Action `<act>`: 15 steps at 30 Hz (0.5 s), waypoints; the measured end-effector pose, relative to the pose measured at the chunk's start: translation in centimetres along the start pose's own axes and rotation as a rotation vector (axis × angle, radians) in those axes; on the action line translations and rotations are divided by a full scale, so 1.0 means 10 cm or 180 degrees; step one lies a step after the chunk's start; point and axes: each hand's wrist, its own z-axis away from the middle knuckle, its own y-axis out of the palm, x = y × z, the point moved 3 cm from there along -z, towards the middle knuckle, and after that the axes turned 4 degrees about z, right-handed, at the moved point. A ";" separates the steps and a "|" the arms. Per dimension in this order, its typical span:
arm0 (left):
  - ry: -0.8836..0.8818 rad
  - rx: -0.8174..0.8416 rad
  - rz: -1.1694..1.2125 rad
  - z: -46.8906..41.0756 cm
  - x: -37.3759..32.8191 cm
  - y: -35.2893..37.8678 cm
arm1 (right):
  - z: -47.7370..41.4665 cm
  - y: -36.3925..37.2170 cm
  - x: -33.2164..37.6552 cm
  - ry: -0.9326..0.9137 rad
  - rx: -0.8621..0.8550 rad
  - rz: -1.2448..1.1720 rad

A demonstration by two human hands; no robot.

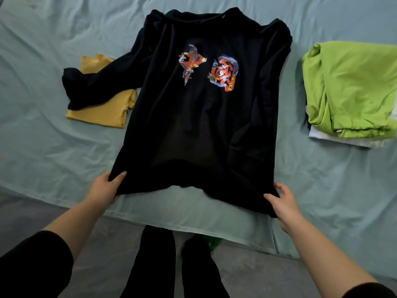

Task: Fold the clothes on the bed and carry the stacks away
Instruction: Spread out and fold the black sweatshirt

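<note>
The black printed sweatshirt [199,117] is lying face up in the middle of the bed [43,147], and both hands are holding its near hem: the left hand [105,188] is pinching the left corner, thumb on top, while the right hand [283,198] is curling round the right corner. Doing this well is likely calling for an even, taut pull at the 2 corners, then tucking in the left sleeve [92,87], which is sprawling over the folded yellow garment [103,112].
</note>
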 end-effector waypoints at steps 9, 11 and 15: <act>-0.1380 0.0361 0.2697 0.27 0.10 0.12 | 0.29 0.09 -0.13 0.1244 0.0014 -0.2335; -0.1581 0.0458 0.3231 0.37 0.13 0.36 | 0.51 0.36 -0.21 0.1504 0.0377 -0.2892; -0.1832 0.0611 0.3722 0.49 0.11 0.75 | 0.71 0.82 -0.19 0.1606 0.0656 -0.3156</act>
